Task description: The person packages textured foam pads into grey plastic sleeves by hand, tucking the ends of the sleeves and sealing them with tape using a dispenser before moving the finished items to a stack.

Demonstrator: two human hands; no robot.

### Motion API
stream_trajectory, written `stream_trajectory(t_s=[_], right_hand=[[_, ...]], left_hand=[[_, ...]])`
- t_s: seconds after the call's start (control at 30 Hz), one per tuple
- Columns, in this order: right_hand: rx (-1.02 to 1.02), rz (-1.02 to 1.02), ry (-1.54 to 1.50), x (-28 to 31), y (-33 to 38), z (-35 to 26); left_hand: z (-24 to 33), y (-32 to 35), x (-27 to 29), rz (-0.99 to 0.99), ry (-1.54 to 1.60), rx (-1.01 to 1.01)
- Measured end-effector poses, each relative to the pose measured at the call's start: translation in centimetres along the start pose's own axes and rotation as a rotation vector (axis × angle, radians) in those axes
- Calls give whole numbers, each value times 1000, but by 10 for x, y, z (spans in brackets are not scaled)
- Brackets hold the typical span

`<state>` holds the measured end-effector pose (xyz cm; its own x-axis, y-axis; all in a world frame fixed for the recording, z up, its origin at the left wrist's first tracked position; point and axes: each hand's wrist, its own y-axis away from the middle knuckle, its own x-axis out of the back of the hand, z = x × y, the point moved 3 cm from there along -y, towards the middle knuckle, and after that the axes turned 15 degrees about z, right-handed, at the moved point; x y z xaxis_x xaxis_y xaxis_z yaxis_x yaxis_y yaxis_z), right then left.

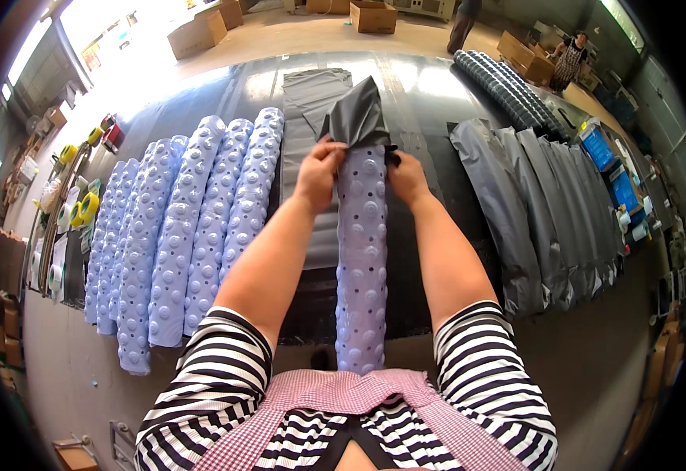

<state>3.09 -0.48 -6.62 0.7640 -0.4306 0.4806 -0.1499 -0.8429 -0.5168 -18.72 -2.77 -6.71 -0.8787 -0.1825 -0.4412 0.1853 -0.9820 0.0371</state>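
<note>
A rolled lavender bath mat [362, 259] with round suction cups and small holes points away from me, its near end against my apron. Over its far end sits the mouth of a grey plastic mailing bag [358, 116], crumpled and peaked upward. My left hand [319, 173] pinches the bag's edge at the left side of the roll. At the right side, my right hand [407, 177] is closed on the bag's other edge, its fingertips partly hidden. More flat grey bags [311, 88] lie on the table beneath and beyond.
Several lavender rolled mats [201, 220] lie side by side on the left. Filled grey bags [543, 212] are lined up on the right, with dark rolled mats [508, 90] behind them. Tape rolls [87, 208] sit at the left edge, blue packets [598, 145] at the right. Other people stand beyond the table.
</note>
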Motion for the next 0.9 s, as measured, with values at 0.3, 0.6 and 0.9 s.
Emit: stream_trajectory(t_s=[0.3,0.6,0.9], right_hand=[[-142,-423,-82,120,195,4],[-534,-1101,-167,213,362,30],[-799,-285,-726,183,255,10]], left_hand=[[-40,115,9,-277,-640,-199],[-55,276,43,-859,-658,470],[-47,187,-70,-226,-362,123]])
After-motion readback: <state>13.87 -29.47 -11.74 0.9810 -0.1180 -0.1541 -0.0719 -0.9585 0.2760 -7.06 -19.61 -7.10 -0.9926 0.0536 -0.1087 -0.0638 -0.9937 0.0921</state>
